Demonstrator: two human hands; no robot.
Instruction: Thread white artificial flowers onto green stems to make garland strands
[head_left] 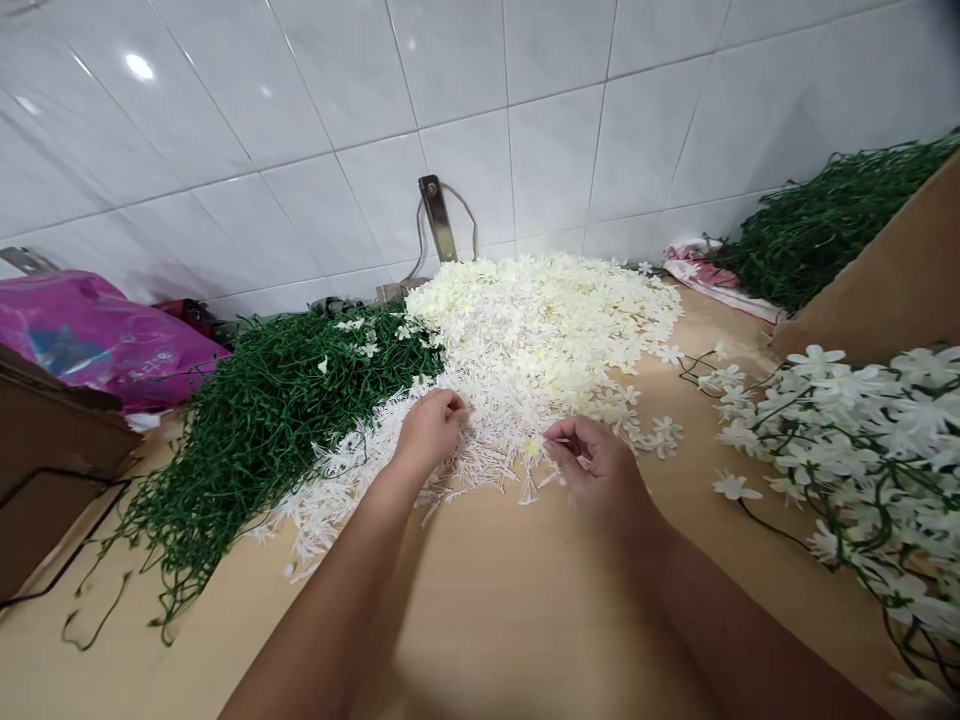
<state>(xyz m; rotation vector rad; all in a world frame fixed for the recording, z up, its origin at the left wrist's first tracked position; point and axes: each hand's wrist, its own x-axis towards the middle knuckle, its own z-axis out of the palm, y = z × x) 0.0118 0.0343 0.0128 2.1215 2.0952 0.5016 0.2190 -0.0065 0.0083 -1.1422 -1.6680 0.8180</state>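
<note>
My left hand (429,432) rests curled on a spread of thin white plastic flower centres (390,470), its fingertips pinched into them. My right hand (594,470) hovers just right of that spread, thumb and fingers pinched on a small white piece I cannot name exactly. Behind both hands lies a large heap of cream-white fabric petals (547,320). A mound of green plastic stems (255,420) sits to the left of the petals.
Finished stems with white flowers (862,450) lie at the right. A cardboard box (892,280) holds more green stems (825,220) at the back right. A pink bag (97,340) and brown box (45,460) stand at the left. A tiled wall (480,120) is behind the wooden table (510,620).
</note>
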